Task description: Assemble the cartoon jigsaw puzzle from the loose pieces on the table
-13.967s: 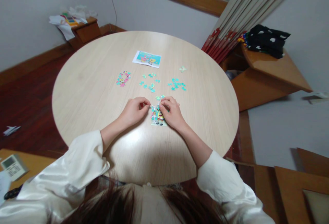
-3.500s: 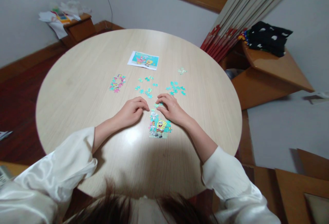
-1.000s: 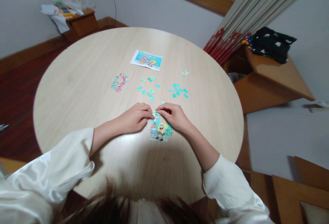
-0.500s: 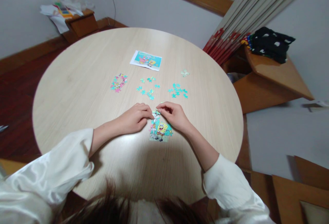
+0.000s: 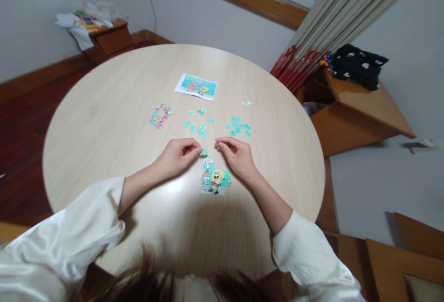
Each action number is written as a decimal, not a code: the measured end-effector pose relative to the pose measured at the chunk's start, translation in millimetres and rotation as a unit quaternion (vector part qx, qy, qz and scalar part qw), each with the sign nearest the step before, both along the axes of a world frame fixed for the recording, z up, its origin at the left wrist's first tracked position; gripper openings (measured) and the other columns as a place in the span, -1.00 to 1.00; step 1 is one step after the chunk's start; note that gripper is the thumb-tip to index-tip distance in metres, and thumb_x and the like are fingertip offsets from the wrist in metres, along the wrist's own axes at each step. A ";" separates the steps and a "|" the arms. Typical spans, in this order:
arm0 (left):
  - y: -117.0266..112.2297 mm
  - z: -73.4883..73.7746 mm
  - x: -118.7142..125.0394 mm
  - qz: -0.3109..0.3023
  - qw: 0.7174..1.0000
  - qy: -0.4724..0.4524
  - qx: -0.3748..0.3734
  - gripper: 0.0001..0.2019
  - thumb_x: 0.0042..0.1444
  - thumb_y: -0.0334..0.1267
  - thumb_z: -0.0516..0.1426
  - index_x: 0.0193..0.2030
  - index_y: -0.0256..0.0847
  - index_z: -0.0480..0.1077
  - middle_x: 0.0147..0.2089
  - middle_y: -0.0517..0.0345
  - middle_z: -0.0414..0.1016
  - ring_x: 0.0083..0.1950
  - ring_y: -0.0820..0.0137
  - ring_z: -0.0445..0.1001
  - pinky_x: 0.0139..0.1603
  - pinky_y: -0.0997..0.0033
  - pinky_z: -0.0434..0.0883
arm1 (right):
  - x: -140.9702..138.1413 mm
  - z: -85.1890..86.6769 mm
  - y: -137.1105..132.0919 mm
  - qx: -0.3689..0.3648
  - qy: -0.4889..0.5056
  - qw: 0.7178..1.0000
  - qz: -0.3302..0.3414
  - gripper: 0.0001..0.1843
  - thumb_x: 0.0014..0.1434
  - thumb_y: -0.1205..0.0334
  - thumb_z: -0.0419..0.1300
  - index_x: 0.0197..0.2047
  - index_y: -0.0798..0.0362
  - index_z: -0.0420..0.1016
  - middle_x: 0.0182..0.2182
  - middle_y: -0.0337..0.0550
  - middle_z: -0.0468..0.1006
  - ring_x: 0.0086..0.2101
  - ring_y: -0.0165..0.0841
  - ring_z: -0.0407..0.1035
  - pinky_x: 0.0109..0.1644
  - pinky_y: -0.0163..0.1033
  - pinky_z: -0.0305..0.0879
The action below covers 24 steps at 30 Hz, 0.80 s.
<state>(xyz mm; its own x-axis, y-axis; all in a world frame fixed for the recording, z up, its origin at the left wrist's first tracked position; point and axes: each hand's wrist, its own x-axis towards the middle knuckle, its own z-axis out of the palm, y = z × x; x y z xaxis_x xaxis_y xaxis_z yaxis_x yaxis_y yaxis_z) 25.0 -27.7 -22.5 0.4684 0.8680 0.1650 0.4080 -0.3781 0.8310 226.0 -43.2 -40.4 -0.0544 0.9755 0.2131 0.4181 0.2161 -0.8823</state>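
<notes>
A partly joined cartoon jigsaw (image 5: 215, 178) lies on the round pale wooden table (image 5: 104, 121) just in front of me. My left hand (image 5: 176, 155) rests to its upper left, fingers curled, its fingertips pinching a small teal puzzle piece (image 5: 204, 152). On the other side, my right hand (image 5: 236, 155) has its fingers curled and pinched just above the jigsaw's top edge; what it holds, if anything, is too small to see. Loose teal pieces (image 5: 237, 126) and a pink-and-teal cluster (image 5: 158, 116) lie beyond my hands.
A printed reference picture (image 5: 196, 85) lies farther back on the table. A wooden bench (image 5: 360, 103) with a black dotted cloth (image 5: 355, 64) stands at the right. Folded curtain (image 5: 333, 20) hangs behind it. A small cabinet with papers (image 5: 100, 29) sits far left.
My hands have drawn slightly apart from the jigsaw's top edge, and a teal piece now shows at my left fingertips. The camera view has tilted a little.
</notes>
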 end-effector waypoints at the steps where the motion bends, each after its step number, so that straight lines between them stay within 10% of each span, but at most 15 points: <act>1: 2.1 1.0 -1.7 0.018 1.000 0.001 0.000 -0.81 0.16 -0.27 0.06 -0.39 -0.28 0.43 -0.51 0.19 0.42 -0.50 0.49 0.29 -0.44 0.46 0.25 | 4.5 -0.9 2.8 0.032 -0.045 0.998 -0.023 -0.82 0.20 0.24 0.13 -0.23 0.06 0.56 -0.29 -0.08 0.59 -0.27 -0.34 0.45 -0.12 -0.12 0.40; 10: 23.6 -0.9 -16.6 0.124 0.990 0.073 0.013 -0.81 0.10 -0.27 0.05 -0.47 -0.26 0.39 -0.55 0.18 0.38 -0.51 0.48 0.28 -0.44 0.44 0.17 | 19.1 -10.1 10.0 0.077 -0.239 0.968 0.019 -0.74 0.17 0.25 0.20 -0.05 0.06 0.50 -0.12 0.05 0.46 -0.06 -0.17 0.35 0.07 0.00 0.28; 24: 24.2 -4.2 -17.6 0.119 0.971 0.208 0.013 -0.80 0.10 -0.26 0.05 -0.49 -0.25 0.38 -0.52 0.13 0.42 -0.48 0.41 0.32 -0.43 0.42 0.11 | 9.9 5.3 6.0 -0.038 -0.117 0.992 0.038 -0.97 0.11 0.30 0.19 -0.34 0.06 0.41 -0.41 -0.18 0.48 -0.35 -0.37 0.35 -0.19 -0.21 0.28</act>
